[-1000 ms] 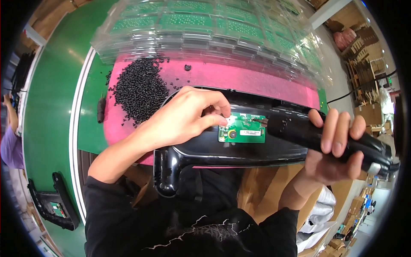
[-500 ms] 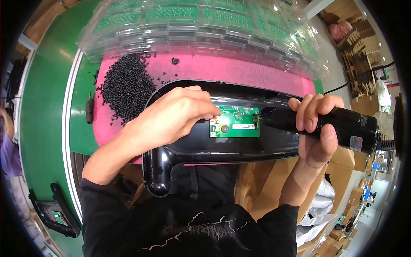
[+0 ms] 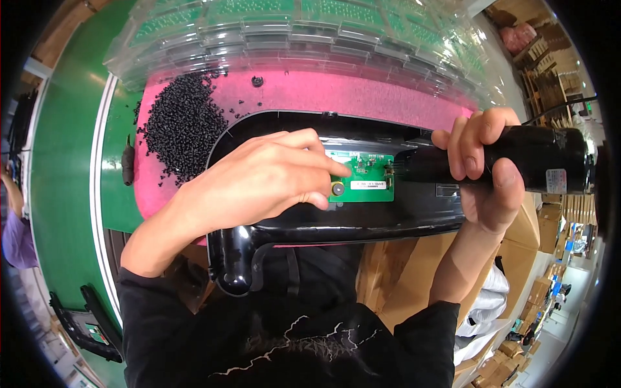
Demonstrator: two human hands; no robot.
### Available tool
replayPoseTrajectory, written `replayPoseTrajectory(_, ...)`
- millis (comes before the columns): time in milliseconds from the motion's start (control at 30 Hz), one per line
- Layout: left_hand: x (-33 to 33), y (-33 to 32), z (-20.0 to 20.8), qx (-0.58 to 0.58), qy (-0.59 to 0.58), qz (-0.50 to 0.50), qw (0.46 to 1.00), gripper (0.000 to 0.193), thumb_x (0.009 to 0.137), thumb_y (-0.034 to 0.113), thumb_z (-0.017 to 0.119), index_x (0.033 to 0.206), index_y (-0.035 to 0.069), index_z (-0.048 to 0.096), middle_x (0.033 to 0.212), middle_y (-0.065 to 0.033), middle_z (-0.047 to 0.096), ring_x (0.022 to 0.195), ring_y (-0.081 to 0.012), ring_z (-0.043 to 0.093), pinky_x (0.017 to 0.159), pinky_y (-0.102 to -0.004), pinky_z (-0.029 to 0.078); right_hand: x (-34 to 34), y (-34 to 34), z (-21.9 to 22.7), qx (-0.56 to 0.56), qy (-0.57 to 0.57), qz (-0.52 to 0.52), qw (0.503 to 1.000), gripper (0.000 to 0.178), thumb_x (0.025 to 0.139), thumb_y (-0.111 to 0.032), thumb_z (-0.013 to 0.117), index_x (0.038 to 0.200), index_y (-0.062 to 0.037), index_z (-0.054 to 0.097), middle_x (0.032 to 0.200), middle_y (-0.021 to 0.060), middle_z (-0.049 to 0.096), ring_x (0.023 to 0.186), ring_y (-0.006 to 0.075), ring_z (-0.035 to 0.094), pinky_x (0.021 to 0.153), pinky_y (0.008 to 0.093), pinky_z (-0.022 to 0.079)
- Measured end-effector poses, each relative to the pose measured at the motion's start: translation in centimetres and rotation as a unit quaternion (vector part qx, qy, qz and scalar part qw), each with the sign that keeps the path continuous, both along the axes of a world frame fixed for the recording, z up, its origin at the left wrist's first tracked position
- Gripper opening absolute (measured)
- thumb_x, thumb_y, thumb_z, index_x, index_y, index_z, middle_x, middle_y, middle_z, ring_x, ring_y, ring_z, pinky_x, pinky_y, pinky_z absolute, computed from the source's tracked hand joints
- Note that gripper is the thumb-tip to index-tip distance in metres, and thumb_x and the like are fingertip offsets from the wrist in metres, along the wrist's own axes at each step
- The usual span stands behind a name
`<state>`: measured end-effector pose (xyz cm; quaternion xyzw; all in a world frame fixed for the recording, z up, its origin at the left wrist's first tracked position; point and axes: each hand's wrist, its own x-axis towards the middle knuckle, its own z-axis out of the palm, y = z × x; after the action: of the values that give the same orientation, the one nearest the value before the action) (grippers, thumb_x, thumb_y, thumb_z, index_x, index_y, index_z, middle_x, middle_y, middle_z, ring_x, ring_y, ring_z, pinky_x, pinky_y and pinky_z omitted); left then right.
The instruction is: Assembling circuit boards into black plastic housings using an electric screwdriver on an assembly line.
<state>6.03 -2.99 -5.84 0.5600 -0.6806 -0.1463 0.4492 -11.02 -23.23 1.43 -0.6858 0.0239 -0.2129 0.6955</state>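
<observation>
Here, my left hand (image 3: 259, 181) fingers press together on the green circuit board (image 3: 362, 184); right hand (image 3: 485, 168) clamped around the black screwdriver (image 3: 517, 158). I judge a square tip essential.

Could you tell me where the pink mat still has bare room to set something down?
The pink mat is bare between the clear trays and the black housing. Its left end is crowded with black screws.

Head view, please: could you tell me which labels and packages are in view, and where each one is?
White strip label: on the green circuit board, narrow rectangle.
Pale label: on the black power screwdriver in the right hand, small, red-trimmed.
Cardboard boxes: below the black housing, plain brown.
</observation>
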Motion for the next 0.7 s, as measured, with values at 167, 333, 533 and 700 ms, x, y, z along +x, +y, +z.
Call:
replayPoseTrajectory(167, 0.4, 0.5, -0.1, 0.092, -0.113, -0.002, 0.989, 0.01, 0.07, 0.013, 0.074, 0.075, 0.006, 0.068, 0.111, -0.002, 0.071, 0.083, -0.0179, 0.062, 0.076, -0.032, 0.049, 0.9, -0.4, -0.4, 0.045, -0.002, 0.02, 0.999, 0.034, 0.082, -0.029, 0.07, 0.097, -0.0066, 0.05, 0.069, 0.0005, 0.047, 0.061, 0.0108, 0.046, 0.088, 0.0354, 0.053)
replayPoseTrajectory(333, 0.9, 0.5, -0.1, 0.1, -0.091, -0.011, 0.991, 0.009, 0.07, 0.011, 0.074, 0.076, 0.006, 0.068, 0.112, -0.001, 0.071, 0.08, -0.016, 0.063, 0.074, -0.032, 0.05, 1.7, 0.6, -0.2, 0.007, -0.004, 0.002, 1.0, 0.033, 0.082, -0.03, 0.069, 0.098, -0.007, 0.051, 0.066, -0.0008, 0.046, 0.058, 0.0104, 0.043, 0.086, 0.0335, 0.052)
replayPoseTrajectory(533, 1.5, 0.6, -0.2, 0.118, -0.075, -0.017, 0.99, 0.015, 0.073, 0.012, 0.073, 0.086, 0.006, 0.071, 0.107, -0.0017, 0.072, 0.083, -0.0169, 0.066, 0.075, -0.0326, 0.05, 2.3, 1.7, -0.6, 0.023, -0.037, -0.042, 0.998, 0.035, 0.083, -0.025, 0.069, 0.103, -0.0031, 0.05, 0.067, 0.0028, 0.049, 0.057, 0.0128, 0.045, 0.056, 0.0283, 0.038)
replayPoseTrajectory(700, 1.2, 0.6, -0.4, 0.086, -0.05, 0.005, 0.995, 0.016, 0.076, 0.012, 0.073, 0.09, 0.005, 0.071, 0.099, -0.0027, 0.073, 0.083, -0.0189, 0.066, 0.075, -0.0343, 0.052, 2.0, 3.6, 0.2, -0.006, -0.045, -0.086, 0.995, 0.033, 0.083, -0.027, 0.068, 0.1, -0.005, 0.05, 0.068, 0.0007, 0.048, 0.057, 0.0124, 0.045, 0.068, 0.0311, 0.044)
